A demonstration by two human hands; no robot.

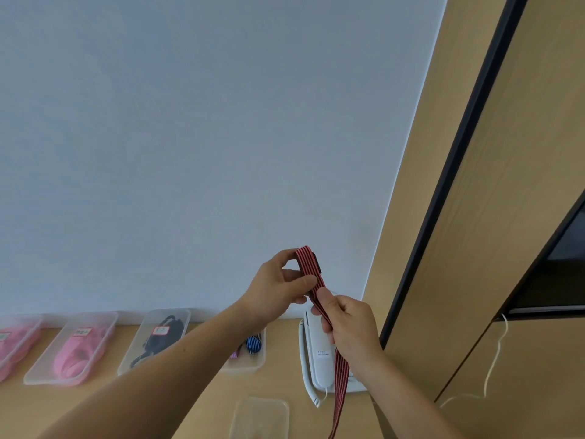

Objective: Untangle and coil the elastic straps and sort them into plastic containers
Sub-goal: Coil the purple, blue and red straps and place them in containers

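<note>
A red elastic strap with black stripes point(311, 269) is held up in front of the white wall. My left hand point(278, 288) pinches its folded top end between thumb and fingers. Just below, my right hand point(346, 324) grips the strap, and the rest hangs down past my wrist and out of the bottom of the view. Along the wall stand clear plastic containers: two with pink straps point(74, 350) point(12, 343), one with a black strap point(158, 337), and one with blue and pink striped straps point(250, 346), partly hidden by my left forearm.
An empty clear container point(259, 416) lies on the wooden table near the front edge. A white corded telephone point(319, 353) sits at the wall behind my right hand. A wooden cabinet with a dark frame point(474, 217) rises on the right.
</note>
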